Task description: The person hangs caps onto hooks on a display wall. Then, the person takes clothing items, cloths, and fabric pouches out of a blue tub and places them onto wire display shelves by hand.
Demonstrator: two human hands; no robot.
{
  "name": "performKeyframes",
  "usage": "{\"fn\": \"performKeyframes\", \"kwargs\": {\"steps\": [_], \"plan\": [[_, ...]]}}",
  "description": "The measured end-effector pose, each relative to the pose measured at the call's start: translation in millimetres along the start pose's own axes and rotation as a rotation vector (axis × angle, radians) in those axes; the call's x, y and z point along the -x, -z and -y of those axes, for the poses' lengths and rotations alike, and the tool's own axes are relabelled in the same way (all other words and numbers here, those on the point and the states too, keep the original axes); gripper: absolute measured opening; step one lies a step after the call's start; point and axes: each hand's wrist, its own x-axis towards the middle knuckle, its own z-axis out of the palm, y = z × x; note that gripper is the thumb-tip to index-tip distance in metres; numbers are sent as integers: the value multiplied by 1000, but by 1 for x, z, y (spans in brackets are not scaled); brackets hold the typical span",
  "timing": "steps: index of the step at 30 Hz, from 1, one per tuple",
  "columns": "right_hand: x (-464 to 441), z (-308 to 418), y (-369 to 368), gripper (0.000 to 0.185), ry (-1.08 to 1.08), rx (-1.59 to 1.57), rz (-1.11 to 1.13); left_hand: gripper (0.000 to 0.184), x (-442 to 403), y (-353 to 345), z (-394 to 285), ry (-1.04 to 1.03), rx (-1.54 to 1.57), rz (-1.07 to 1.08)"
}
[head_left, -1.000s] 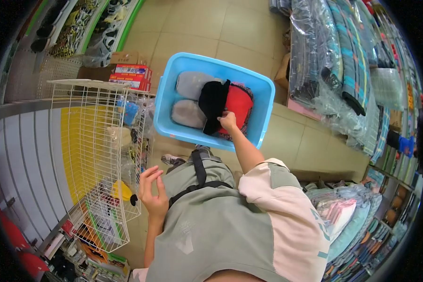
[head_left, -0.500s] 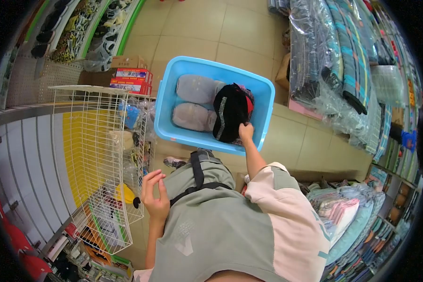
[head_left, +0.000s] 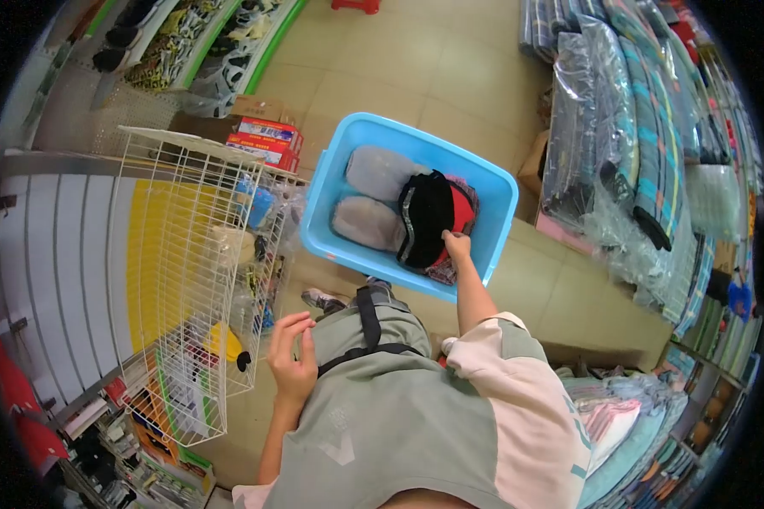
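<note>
A light blue plastic bin (head_left: 508,208) stands on the floor in front of me. My right hand (head_left: 457,245) reaches inside it and pinches the edge of a black soft item (head_left: 429,216) with a sparkly grey band, whose exact kind I cannot make out. Beneath it, a red and patterned item (head_left: 463,212) is partly covered. Two greyish rounded bundles, an upper one (head_left: 380,172) and a lower one (head_left: 367,222), lie in the bin's left half. My left hand (head_left: 294,360) hovers near my waist, empty, fingers loosely bent and apart from the thumb.
A white wire rack (head_left: 174,288) stands at left, a yellow item (head_left: 224,342) by its lower part. Red boxes (head_left: 267,142) sit beyond it. Plastic-wrapped folded textiles (head_left: 598,127) are stacked at right, with more folded cloth (head_left: 611,424) lower right. A red stool (head_left: 355,5) is far ahead.
The view has shifted, so the bin appears a little lower and farther right. The black item has moved slightly left within the bin, showing more of the red and patterned item.
</note>
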Motion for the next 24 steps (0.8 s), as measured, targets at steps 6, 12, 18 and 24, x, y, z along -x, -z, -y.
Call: {"fn": "performKeyframes", "kwargs": {"steps": [6,12,18,24], "plan": [[16,20,-10,42,187,163,-19,12,1,-2,-1,-20,22,-23],[21,26,-17,37,276,195,37,12,1,-6,-4,-15,45,-22],[52,52,6,29,342,143,65,13,3,-9,-3,2,73,-19],[78,60,28,29,477,118,-46,14,1,-12,-5,2,100,-16]]}}
